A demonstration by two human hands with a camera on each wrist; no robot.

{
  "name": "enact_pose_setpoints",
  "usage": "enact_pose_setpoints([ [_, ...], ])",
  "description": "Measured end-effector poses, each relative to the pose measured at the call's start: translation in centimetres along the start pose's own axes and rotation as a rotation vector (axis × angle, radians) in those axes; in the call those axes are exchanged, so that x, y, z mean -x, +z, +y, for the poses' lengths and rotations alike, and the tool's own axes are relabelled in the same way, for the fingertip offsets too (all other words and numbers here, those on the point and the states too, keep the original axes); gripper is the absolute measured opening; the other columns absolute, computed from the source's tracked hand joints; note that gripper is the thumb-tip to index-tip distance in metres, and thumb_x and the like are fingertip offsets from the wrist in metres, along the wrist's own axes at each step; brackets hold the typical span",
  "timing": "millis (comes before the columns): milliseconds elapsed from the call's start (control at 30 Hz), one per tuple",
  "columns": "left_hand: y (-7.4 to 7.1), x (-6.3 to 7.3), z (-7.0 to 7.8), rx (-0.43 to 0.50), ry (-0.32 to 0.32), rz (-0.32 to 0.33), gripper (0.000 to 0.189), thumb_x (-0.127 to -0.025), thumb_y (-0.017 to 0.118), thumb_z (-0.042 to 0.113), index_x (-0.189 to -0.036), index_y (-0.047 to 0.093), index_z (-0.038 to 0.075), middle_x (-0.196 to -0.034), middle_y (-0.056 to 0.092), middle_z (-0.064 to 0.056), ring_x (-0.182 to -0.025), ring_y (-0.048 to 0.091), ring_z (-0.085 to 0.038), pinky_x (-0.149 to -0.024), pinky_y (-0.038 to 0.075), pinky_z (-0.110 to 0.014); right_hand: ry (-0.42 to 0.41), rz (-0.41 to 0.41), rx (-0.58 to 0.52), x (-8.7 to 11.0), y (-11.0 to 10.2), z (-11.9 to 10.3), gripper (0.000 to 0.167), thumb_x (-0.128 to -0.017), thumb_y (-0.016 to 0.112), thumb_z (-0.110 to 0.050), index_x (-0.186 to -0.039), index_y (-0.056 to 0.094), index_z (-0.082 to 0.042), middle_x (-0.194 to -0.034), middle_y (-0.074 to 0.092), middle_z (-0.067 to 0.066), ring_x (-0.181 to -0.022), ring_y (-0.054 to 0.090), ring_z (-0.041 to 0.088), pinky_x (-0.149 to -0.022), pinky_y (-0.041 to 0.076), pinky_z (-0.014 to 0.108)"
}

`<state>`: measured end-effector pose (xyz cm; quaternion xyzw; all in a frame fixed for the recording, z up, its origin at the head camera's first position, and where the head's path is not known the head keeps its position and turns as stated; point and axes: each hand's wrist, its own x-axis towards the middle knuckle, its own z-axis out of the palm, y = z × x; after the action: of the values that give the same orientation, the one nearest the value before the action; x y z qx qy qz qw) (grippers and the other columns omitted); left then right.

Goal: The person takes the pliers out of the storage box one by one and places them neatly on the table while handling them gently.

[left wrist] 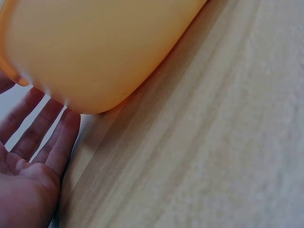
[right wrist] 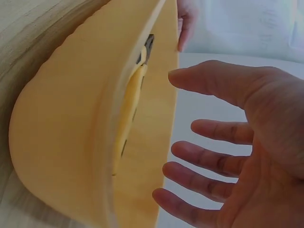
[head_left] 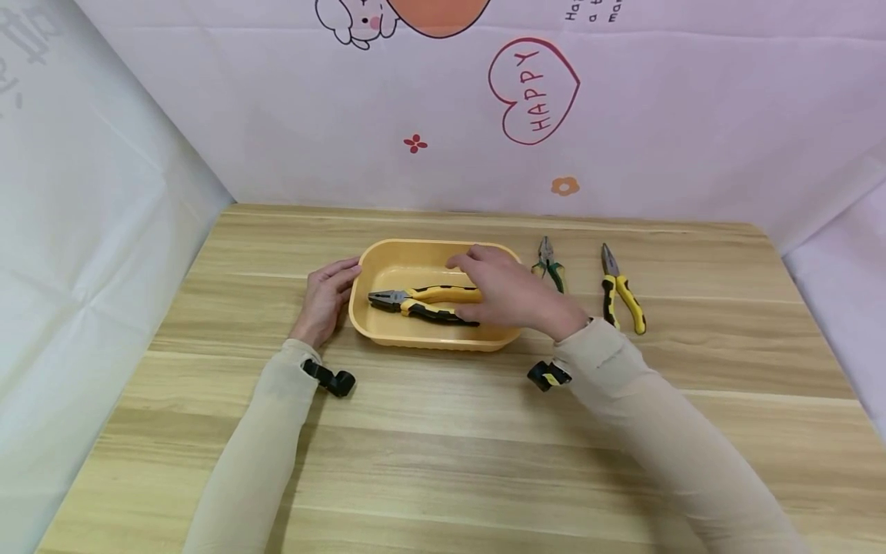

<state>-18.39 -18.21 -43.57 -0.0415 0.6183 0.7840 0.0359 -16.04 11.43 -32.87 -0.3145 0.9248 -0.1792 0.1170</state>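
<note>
A yellow plastic basin [head_left: 388, 332] stands on the wooden table, and a pair of combination pliers [head_left: 422, 300] with yellow and black handles lies inside it. My left hand [head_left: 324, 300] touches the basin's left end with its fingers nearly straight, as the left wrist view [left wrist: 33, 147] also shows. Over the basin's right side hovers my right hand [head_left: 508, 291], covering the ends of the pliers' handles in the head view. In the right wrist view, the right hand's fingers [right wrist: 204, 154] are spread and hold nothing; the pliers [right wrist: 130, 109] lie apart from them.
To the right of the basin lie green-handled pliers [head_left: 548, 265], partly hidden behind the right hand. Farther right are long-nose pliers [head_left: 623, 296] with yellow and black handles. A white printed cloth [head_left: 311, 115] hangs behind the table [head_left: 429, 446].
</note>
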Motion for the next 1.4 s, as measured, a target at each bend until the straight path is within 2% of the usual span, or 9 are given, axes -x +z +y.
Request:
enact_pose_setpoints([
  [100, 0.0, 0.0, 0.0, 0.001, 0.000, -0.001, 0.042, -0.101, 0.058, 0.005, -0.138, 0.052, -0.016, -0.113, 0.069, -0.001, -0.098, 0.068, -0.012, -0.087, 0.057, -0.024, -0.004, -0.025, 0.001, -0.4, 0.3, -0.1, 0.068, -0.090, 0.079, -0.025, -0.147, 0.049, -0.005, -0.130, 0.057, 0.017, -0.106, 0.055, 0.028, -0.090, 0.050, 0.043],
  [367, 0.0, 0.0, -0.1, 0.011, 0.009, -0.004, 0.043, -0.101, 0.057, 0.003, -0.138, 0.050, -0.017, -0.109, 0.070, 0.002, -0.096, 0.069, -0.010, -0.085, 0.058, -0.023, 0.024, -0.088, 0.048, -1.6, 1.2, -0.3, 0.074, -0.088, 0.082, -0.024, -0.151, 0.045, -0.008, -0.136, 0.052, 0.014, -0.120, 0.050, 0.031, -0.097, 0.048, 0.045],
  [500, 0.0, 0.0, -0.1, 0.004, 0.011, -0.001, 0.041, -0.101, 0.056, 0.004, -0.137, 0.052, -0.016, -0.110, 0.069, 0.002, -0.097, 0.069, -0.010, -0.085, 0.058, -0.023, 0.023, -0.122, 0.091, -2.0, 1.6, -0.5, 0.078, -0.086, 0.084, -0.022, -0.152, 0.044, -0.008, -0.137, 0.051, 0.015, -0.122, 0.049, 0.031, -0.098, 0.048, 0.045],
  [667, 0.0, -0.1, -0.1, -0.001, 0.002, 0.006, 0.042, -0.101, 0.058, 0.005, -0.137, 0.052, -0.015, -0.113, 0.068, 0.000, -0.098, 0.068, -0.011, -0.087, 0.057, -0.024, 0.039, -0.146, 0.094, -2.3, 2.2, -0.6, 0.081, -0.085, 0.085, -0.020, -0.153, 0.043, -0.010, -0.138, 0.050, 0.014, -0.124, 0.047, 0.030, -0.102, 0.047, 0.044],
  [833, 0.1, -0.1, 0.0, 0.003, -0.004, 0.011, 0.042, -0.101, 0.057, 0.005, -0.138, 0.052, -0.015, -0.113, 0.069, 0.000, -0.097, 0.069, -0.011, -0.087, 0.057, -0.024, 0.060, -0.163, 0.086, -2.6, 2.6, -0.6, 0.081, -0.086, 0.083, -0.020, -0.155, 0.042, -0.012, -0.143, 0.047, 0.014, -0.134, 0.042, 0.034, -0.112, 0.040, 0.053],
  [967, 0.1, 0.0, 0.0, 0.004, -0.004, 0.013, 0.042, -0.101, 0.057, 0.004, -0.138, 0.051, -0.016, -0.111, 0.069, 0.002, -0.096, 0.069, -0.010, -0.087, 0.058, -0.024, 0.078, -0.181, 0.075, -2.8, 2.8, -0.7, 0.080, -0.087, 0.082, -0.019, -0.155, 0.041, -0.014, -0.147, 0.044, 0.015, -0.138, 0.038, 0.036, -0.115, 0.033, 0.061],
  [1400, 0.0, 0.0, 0.0, 0.002, -0.004, 0.010, 0.042, -0.101, 0.057, 0.004, -0.138, 0.052, -0.015, -0.114, 0.069, -0.001, -0.098, 0.069, -0.011, -0.089, 0.057, -0.025, 0.102, -0.201, 0.078, -3.2, 3.2, -0.7, 0.076, -0.086, 0.080, -0.006, -0.153, 0.045, -0.015, -0.141, 0.047, 0.014, -0.133, 0.043, 0.034, -0.113, 0.036, 0.060],
])
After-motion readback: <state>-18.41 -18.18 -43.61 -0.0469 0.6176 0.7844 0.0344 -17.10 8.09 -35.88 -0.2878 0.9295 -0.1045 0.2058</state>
